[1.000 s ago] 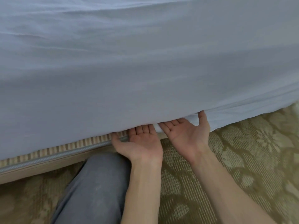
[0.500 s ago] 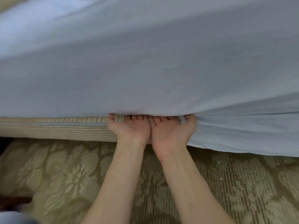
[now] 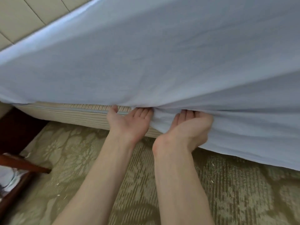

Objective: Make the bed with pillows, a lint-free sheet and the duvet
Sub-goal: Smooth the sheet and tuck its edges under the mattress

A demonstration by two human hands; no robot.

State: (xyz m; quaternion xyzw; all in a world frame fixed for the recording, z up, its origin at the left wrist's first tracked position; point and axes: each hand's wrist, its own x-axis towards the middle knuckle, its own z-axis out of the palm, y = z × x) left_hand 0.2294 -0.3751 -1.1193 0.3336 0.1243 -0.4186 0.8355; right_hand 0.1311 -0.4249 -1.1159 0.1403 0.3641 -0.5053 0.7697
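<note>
A pale blue-white sheet covers the mattress and hangs over its side, reaching lower on the right. My left hand is palm up, and its straight fingers slide under the sheet's edge against the striped bed base. To its right, my right hand is also palm up and slightly cupped. Its fingertips push a fold of the sheet into the gap under the mattress, and its thumb is hidden by the cloth. No pillows or duvet are in view.
Green-beige patterned carpet covers the floor below the bed. Dark wooden furniture stands by the bed's left end, with a reddish wooden frame lower left. A padded beige panel shows at upper left.
The view has swung left and tilted. My hands, side by side half a second ago, have spread apart, with a fold of sheet now between them. The knee seen a second ago is gone.
</note>
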